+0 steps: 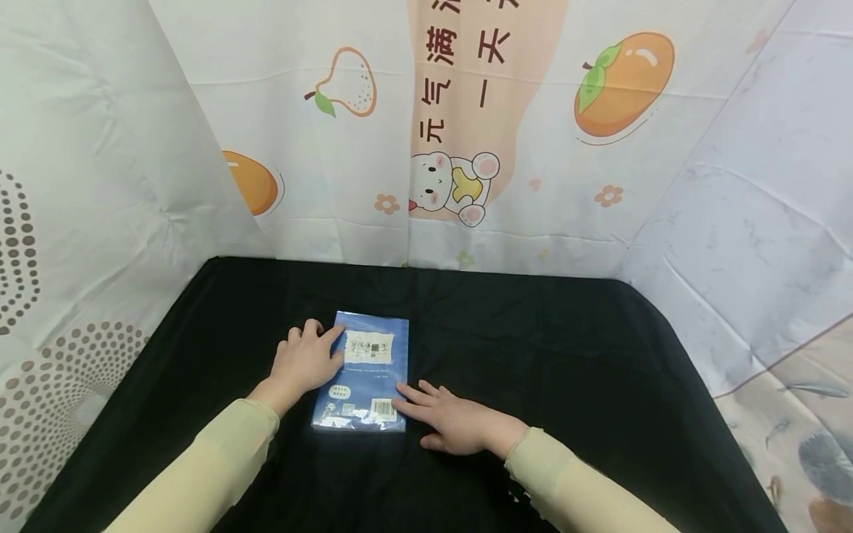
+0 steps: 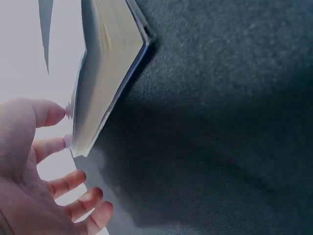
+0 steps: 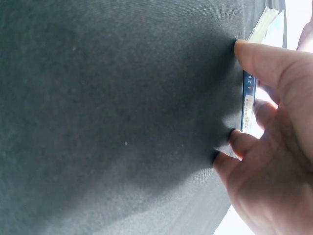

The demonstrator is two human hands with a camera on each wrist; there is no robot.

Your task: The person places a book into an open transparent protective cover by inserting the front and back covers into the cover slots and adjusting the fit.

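A blue book [image 1: 373,379] lies flat on the black cloth, a barcode on its upper face near the lower right corner. At its left side is my left hand [image 1: 303,361], with the thumb and index fingertip touching the cover along that edge. The left wrist view shows the cream page edges of the book [image 2: 115,58] and the other fingers spread off it. My right hand [image 1: 460,422] lies at the opposite side, two fingertips on the cover beside the barcode. From the right wrist, the narrow blue spine [image 3: 248,93] shows between its fingers, and the thumb and two fingertips touch the cloth.
Black cloth [image 1: 533,355] covers the table. Behind it hangs a white curtain [image 1: 533,200] printed with fruit and a cartoon bear. More patterned curtains close off the left [image 1: 87,222] and right [image 1: 766,222] sides.
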